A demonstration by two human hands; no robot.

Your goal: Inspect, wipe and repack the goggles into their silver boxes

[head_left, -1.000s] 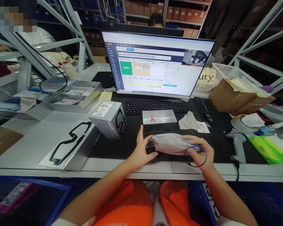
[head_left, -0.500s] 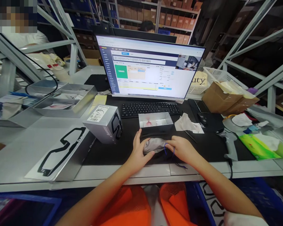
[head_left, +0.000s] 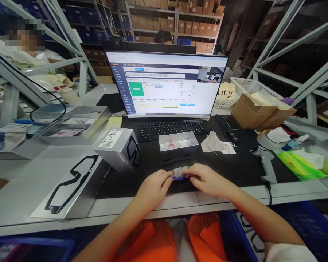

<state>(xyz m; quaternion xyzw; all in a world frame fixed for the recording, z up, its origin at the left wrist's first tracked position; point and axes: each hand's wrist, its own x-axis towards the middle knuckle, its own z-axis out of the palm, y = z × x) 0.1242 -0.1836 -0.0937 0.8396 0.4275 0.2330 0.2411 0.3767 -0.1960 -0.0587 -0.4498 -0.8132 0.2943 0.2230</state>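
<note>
A small grey fabric drawstring pouch [head_left: 179, 171] with a blue cord is held low over the black desk mat, near the desk's front edge. My left hand [head_left: 155, 185] pinches its left end, fingertips at the cord. At the other end, my right hand [head_left: 209, 180] grips the pouch between thumb and fingers. Much of the pouch is hidden by the fingers, and I cannot see what it contains. Just beyond the hands stands an open silver box [head_left: 166, 147] with something small and pinkish inside. A closed silver box [head_left: 117, 154] with a glasses-like picture stands to the left.
Behind are a keyboard [head_left: 172, 129] and a lit monitor [head_left: 164, 87]. On the right lie crumpled tissue [head_left: 211, 142], a mouse [head_left: 232, 135], a barcode scanner [head_left: 266, 165] and a green tissue pack [head_left: 300, 165]. Another large box [head_left: 71, 193] lies left. A person sits far left.
My left hand has gone from spread around the pouch to pinching its end by the cord. The pouch has turned, its blue cord now facing me, and less of it shows.
</note>
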